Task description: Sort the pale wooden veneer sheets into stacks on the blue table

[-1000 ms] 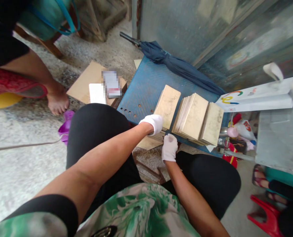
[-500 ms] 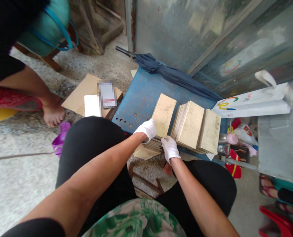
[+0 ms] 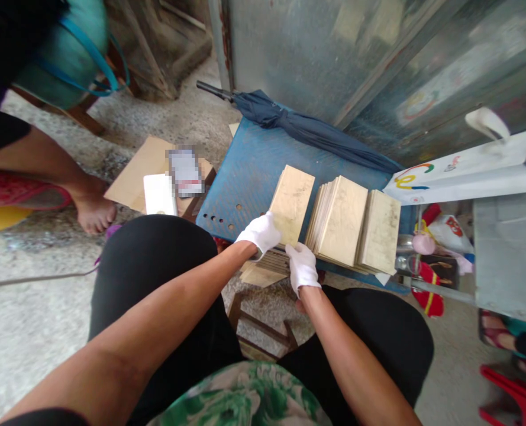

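Right hand (image 3: 303, 269) at near corner of left board stack (image 3: 293, 198), left hand (image 3: 259, 235) at its left side; whether fingers grip, I cannot tell. Stack lies on blue desk (image 3: 256, 168), beside middle stack (image 3: 342, 219). My judgement: stiff, dry, heavy together, corners chip; hold opposite long sides. Farther right: white bag (image 3: 484, 171), multicoloured squiggle logo (image 3: 418, 187); small lettering (image 3: 452, 164) illegible.

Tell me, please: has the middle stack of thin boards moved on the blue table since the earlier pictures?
No. The middle stack keeps its place against the blue table and the folded umbrella; the camera view shifted instead.
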Demonstrator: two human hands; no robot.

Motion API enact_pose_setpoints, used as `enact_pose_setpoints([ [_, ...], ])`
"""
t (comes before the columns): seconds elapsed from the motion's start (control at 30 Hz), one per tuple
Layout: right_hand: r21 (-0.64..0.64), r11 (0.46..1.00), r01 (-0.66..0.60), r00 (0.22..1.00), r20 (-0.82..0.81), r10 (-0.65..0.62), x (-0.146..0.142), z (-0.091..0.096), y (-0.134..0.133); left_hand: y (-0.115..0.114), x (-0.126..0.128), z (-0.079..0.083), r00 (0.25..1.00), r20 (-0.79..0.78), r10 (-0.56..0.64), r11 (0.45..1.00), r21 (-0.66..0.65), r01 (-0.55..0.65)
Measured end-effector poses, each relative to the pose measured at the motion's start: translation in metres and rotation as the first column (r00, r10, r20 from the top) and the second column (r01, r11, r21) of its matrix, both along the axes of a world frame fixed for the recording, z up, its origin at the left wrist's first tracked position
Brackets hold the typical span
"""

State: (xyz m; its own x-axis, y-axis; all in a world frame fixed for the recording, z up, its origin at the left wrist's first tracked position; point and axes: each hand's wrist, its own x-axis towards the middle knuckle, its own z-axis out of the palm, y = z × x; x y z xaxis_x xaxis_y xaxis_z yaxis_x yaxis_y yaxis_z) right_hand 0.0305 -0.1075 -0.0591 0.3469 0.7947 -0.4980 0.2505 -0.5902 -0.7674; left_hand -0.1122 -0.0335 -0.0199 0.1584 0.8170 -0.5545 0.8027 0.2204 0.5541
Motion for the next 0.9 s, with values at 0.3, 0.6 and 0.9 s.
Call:
enact_pose_setpoints([
  [0.3, -0.067, 0.916, 0.395, 0.871, -0.29, -0.396, -0.007, 0.042, 0.013, 0.015, -0.004, 0.023, 0.972, 0.066, 0.227, 0.973, 0.029, -0.229],
  [0.6, -0.24, 0.882, 0.406, 0.651, -0.601, -0.464, 0.002, 0.057, 0.031, 0.009, -0.003, 0.021, 0.531, 0.6, 0.598, 0.801, -0.447, -0.397],
  [0.9, -0.063, 0.923, 0.381, 0.723, -0.602, -0.34, 0.005, 0.066, 0.03, 0.009, -0.006, 0.051, 0.336, 0.661, 0.671, 0.741, -0.581, -0.337],
])
